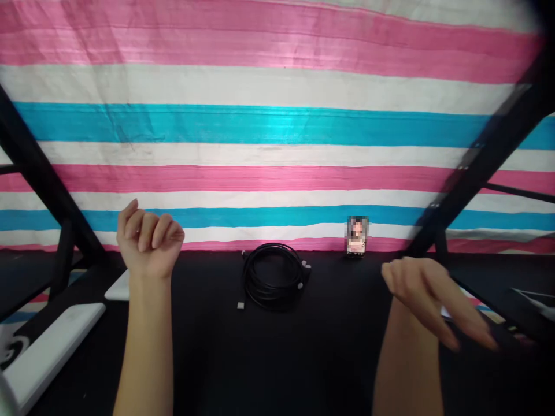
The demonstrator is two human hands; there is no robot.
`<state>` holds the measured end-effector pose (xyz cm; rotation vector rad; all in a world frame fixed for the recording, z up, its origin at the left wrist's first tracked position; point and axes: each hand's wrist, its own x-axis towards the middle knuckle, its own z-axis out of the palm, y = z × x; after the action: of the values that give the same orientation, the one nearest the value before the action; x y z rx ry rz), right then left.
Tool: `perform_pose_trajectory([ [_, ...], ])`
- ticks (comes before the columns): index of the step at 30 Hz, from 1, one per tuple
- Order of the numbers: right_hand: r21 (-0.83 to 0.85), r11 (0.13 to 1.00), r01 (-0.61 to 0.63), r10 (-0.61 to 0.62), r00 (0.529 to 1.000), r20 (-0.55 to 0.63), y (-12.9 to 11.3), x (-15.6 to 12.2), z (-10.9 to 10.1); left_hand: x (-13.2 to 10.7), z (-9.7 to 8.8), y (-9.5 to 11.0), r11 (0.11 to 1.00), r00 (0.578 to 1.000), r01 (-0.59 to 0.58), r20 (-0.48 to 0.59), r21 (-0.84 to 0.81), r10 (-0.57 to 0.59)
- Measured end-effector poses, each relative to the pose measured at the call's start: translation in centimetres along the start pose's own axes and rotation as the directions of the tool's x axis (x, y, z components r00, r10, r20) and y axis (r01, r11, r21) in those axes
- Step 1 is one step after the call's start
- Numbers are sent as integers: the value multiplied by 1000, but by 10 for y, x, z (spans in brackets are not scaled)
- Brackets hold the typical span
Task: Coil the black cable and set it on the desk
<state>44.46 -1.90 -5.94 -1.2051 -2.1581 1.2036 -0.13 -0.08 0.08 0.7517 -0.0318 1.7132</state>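
My left hand (150, 237) is raised over the left side of the black table (277, 358), its fingers curled into a loose fist; I see nothing in it. On the right, my right hand (427, 292) is bent at the wrist, with two fingers stretched out and apart towards the lower right and the others folded; it holds nothing visible and is slightly blurred. Between the hands lies a coiled black cable (273, 277) with a light metal plug (240, 305) at its near left. Neither hand touches the cable.
A small pixelated picture-like object (356, 237) stands at the table's back edge. A long white box-like object (56, 346) lies at left, near another white piece (119, 289) partly behind my left forearm. Black frame bars (485, 150) flank a striped sheet (277, 127).
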Motion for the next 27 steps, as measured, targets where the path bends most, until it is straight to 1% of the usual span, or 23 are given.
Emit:
perform_pose_trajectory([
  [1,33,999,-19,17,998,66,-9,7,-1,0,0,1,1000,1000,-5,-5,4,5],
  [3,64,996,-54,52,998,45,-22,26,0,-1,1,3,1000,1000,-22,-19,20,23],
  [4,62,986,-154,154,988,-5,-25,37,3,-2,2,4,999,999,-37,-30,34,38],
  [5,57,954,-293,297,953,-58,-24,48,7,-2,2,5,997,998,-53,-40,50,55],
  [6,59,881,-470,474,875,-101,-21,59,11,-3,2,6,995,996,-67,-49,68,71],
  [7,61,767,-638,640,758,-124,-16,70,16,-4,2,7,993,995,-83,-50,85,88],
  [8,79,687,-722,726,676,-127,-9,79,20,-5,2,9,990,993,-99,-47,104,105],
  [9,121,657,-744,754,649,-107,-2,87,25,-5,2,10,985,992,-116,-40,126,122],
  [10,170,650,-741,758,648,-73,6,93,28,-5,2,12,979,990,-134,-31,155,140],
  [13,255,644,-721,737,674,45,22,107,37,-5,4,18,942,983,-179,3,283,186],
  [14,261,641,-722,732,677,76,25,111,39,-5,5,18,916,983,-177,20,361,182],
  [15,257,641,-724,729,678,94,27,114,41,-5,7,17,871,988,-150,42,469,147],
  [16,251,643,-723,725,681,103,29,117,42,-6,9,13,791,996,-92,57,605,73],
  [17,242,644,-726,726,679,107,31,119,43,-7,12,7,664,998,-18,58,747,-38],
  [18,233,642,-730,730,676,105,32,121,44,-9,15,-3,474,981,74,21,878,-191],
  [19,226,640,-734,734,671,101,32,122,44,-12,17,-15,262,932,132,-29,956,-362],
  [20,223,642,-734,734,672,101,33,123,44,-15,20,-29,66,852,137,-83,988,-517],
  [21,223,647,-729,728,678,102,33,123,44,-19,22,-45,-121,768,96,-151,988,-623],
  [22,224,654,-723,721,685,106,33,123,44,-24,24,-61,-327,698,26,-251,945,-671],
  [23,224,663,-714,712,694,108,33,122,45,-29,27,-77,-523,632,-70,-368,850,-682],
  [24,221,674,-705,702,704,109,33,122,45,-33,29,-91,-600,625,-81,-428,796,-653],
  [25,213,682,-700,695,710,109,33,121,45,-37,31,-103,-625,619,-87,-450,775,-644],
  [27,201,697,-688,685,722,99,33,119,46,-44,36,-118,-612,587,-119,-442,782,-679],
])
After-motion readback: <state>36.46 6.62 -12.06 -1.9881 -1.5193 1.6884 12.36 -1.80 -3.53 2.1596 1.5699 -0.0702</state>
